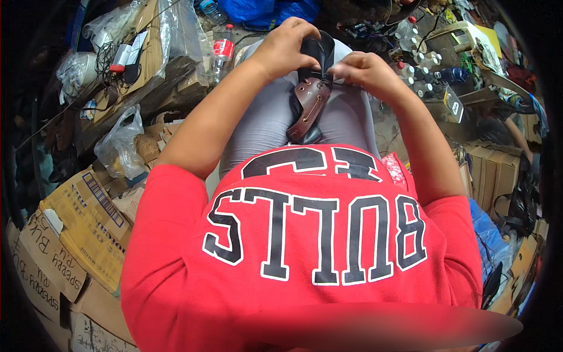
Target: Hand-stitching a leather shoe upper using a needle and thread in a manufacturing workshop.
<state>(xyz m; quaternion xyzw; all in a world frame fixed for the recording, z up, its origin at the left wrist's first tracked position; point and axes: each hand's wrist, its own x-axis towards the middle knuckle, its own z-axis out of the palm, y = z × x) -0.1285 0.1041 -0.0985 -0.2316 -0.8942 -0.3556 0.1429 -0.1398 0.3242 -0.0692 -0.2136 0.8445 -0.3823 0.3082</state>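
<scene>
A brown leather shoe upper (314,97) with eyelets and a pale lace or cord along its side lies across my grey-clad thighs. It is joined to black parts at both its far and near ends. My left hand (287,47) wraps round the black far part, thumb on one side and fingers over the top. Just to its right, my right hand (365,69) pinches at the shoe's edge with thumb and forefinger together. What lies between those fingertips is too small to make out.
A red-capped bottle (223,50) stands left of my knees. Several plastic bottles (419,73) crowd the right side. Cardboard boxes (82,229) and a clear plastic bag (121,146) lie at left, a blue plastic sheet (489,240) at right, and a blue bag (264,13) beyond my knees.
</scene>
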